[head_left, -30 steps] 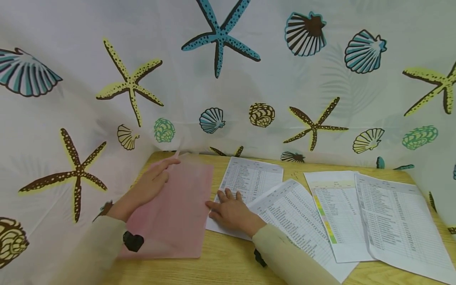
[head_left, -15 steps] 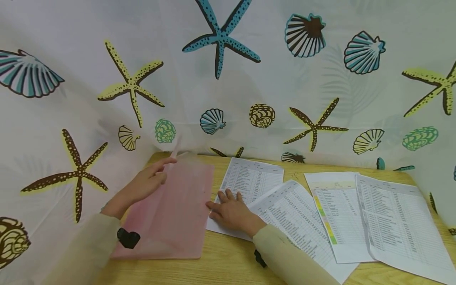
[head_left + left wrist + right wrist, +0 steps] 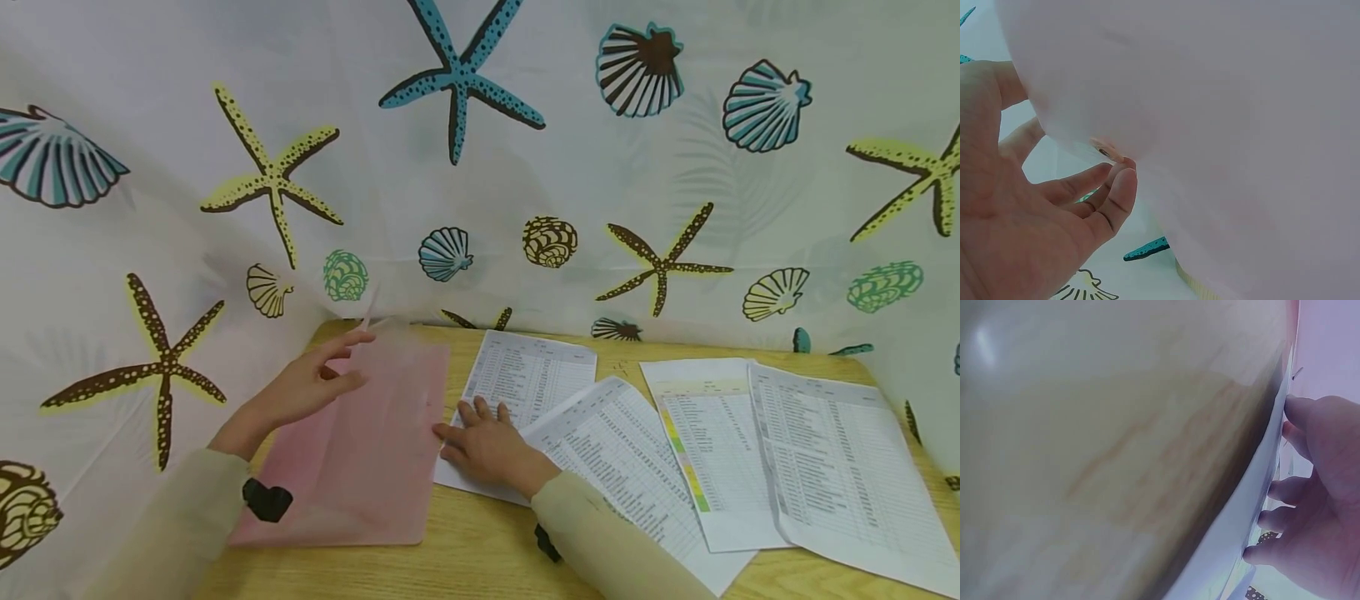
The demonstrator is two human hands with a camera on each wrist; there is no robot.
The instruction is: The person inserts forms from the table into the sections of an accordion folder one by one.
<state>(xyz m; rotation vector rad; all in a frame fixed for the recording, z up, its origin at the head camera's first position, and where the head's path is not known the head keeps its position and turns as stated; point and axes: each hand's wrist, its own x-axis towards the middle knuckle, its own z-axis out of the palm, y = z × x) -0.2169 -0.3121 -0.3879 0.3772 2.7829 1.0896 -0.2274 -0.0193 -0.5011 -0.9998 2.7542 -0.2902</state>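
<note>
A pink translucent folder [image 3: 375, 450] lies at the left of the table, its cover partly lifted. My left hand [image 3: 303, 387] holds the cover's edge near the far left corner. In the left wrist view the raised cover [image 3: 1222, 125] fills most of the picture, with some fingers behind its edge and the thumb in front. My right hand [image 3: 491, 446] rests with spread fingers on a printed sheet [image 3: 532, 371] just right of the folder. From the right wrist view, its fingertips [image 3: 1266, 553] press on the paper's surface.
An overlapping printed sheet [image 3: 622, 450] lies partly under the right forearm. Farther right are a sheet with coloured cells [image 3: 720, 467] and another printed sheet [image 3: 847, 467]. The wooden table [image 3: 480, 550] meets a curtain [image 3: 495, 200] with starfish and shells behind and at the sides.
My left hand has shifted slightly left and its thumb has moved away from the index finger. The cover's lower left edge has spread left. My right hand has stayed put.
</note>
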